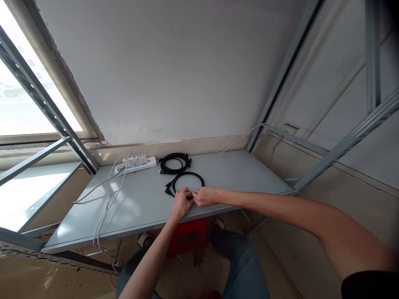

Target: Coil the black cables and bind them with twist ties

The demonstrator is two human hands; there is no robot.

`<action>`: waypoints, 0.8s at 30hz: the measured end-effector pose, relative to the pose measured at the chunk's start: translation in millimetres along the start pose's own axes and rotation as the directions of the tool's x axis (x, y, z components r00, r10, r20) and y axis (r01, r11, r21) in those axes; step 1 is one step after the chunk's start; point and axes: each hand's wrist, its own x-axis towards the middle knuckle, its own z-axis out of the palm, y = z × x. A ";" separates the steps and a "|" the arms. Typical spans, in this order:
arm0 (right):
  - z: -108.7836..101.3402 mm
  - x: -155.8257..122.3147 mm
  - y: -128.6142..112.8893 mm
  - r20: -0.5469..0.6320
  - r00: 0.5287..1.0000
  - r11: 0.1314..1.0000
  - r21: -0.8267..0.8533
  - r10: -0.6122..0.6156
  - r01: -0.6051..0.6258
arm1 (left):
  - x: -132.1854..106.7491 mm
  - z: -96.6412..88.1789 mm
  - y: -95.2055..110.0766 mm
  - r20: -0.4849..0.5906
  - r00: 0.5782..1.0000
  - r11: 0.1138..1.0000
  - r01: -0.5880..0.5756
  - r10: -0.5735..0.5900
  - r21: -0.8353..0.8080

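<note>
W/ L hand (pixel 183 201) & R hand (pixel 203 196) I'm pinching black cable coil (pixel 203 180), near side — if grip's slipping, loops are prob. springing open.

The black cable (pixel 188 173) is wound into a round ring, which lies flat, with its middle open, just beyond the left hand (pixel 182 201) and the right hand (pixel 204 196). The nearest part of it is between the fingertips of both hands; there only a short dark stretch shows, as the fingers hide the rest. The plugs (pixel 168 191), black with paler ends, stick out near the left hand, to its left and slightly farther.
</note>
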 end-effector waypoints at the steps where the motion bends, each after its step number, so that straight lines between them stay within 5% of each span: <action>1: 1.2 1.4 -1.9 0.013 1.000 1.000 0.005 0.007 -0.007 | 0.0 0.2 -0.2 -0.002 1.000 1.000 -0.002 0.002 0.005; 12: -2.3 14.3 -14.1 0.104 0.991 0.995 0.048 0.081 -0.086 | 2.2 4.4 -7.7 -0.010 0.999 0.999 -0.038 0.038 -0.004; 17: -13.0 20.5 -16.6 0.176 0.971 0.962 0.194 0.161 -0.195 | 3.7 -5.3 -15.2 0.097 0.982 0.978 -0.149 0.164 -0.143; 21: -19.0 27.6 -20.4 0.322 0.894 0.830 0.366 0.312 -0.421 | 1.6 -3.4 -19.4 0.045 0.980 0.980 -0.189 0.192 -0.057; 24: -24.2 30.4 -22.1 0.373 0.746 0.619 0.417 0.552 -0.666 | 0.1 2.1 -20.7 0.018 0.981 0.981 -0.190 0.191 -0.044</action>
